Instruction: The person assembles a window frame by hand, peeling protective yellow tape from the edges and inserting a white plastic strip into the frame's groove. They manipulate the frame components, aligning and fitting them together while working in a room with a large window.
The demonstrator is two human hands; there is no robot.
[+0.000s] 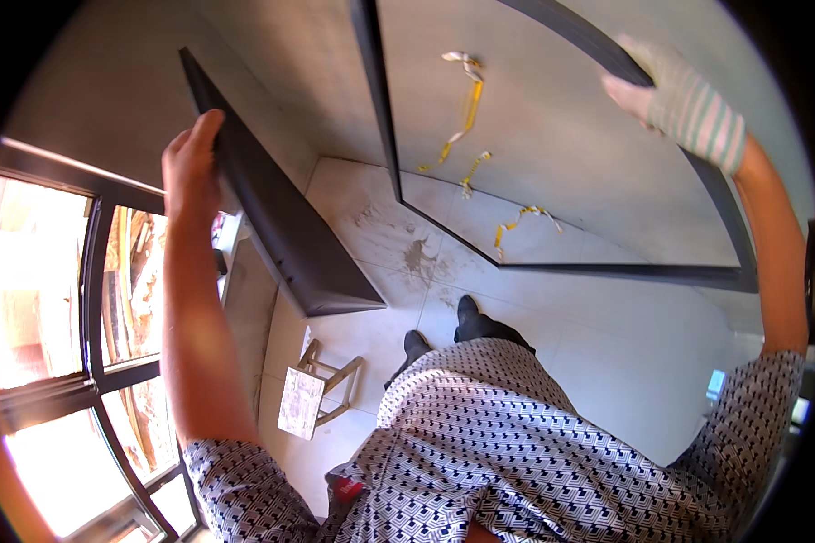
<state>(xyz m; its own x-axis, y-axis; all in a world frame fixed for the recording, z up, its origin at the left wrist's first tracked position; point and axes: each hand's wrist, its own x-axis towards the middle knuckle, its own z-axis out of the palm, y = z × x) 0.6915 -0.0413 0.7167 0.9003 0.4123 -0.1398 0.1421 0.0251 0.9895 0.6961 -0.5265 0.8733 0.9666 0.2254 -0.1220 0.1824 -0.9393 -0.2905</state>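
Note:
My left hand [193,163] is bare and grips the edge of a long dark metal profile [281,226] that slants down toward the floor. My right hand [675,95], in a striped white work glove, is raised and closed on the upper bar of a large dark window frame [385,127]. That frame holds a pane with strips of yellow tape [466,113] stuck on it. Both arms are lifted in front of me, in short patterned sleeves. My dark shoes [466,317] stand on the pale tiled floor below the frame.
A black-framed window [95,362] with bright daylight fills the left side. A small wooden stool [321,385] with a pale board on it stands on the tiles [607,353] near my feet. Grey stains mark the floor by the frame's lower corner.

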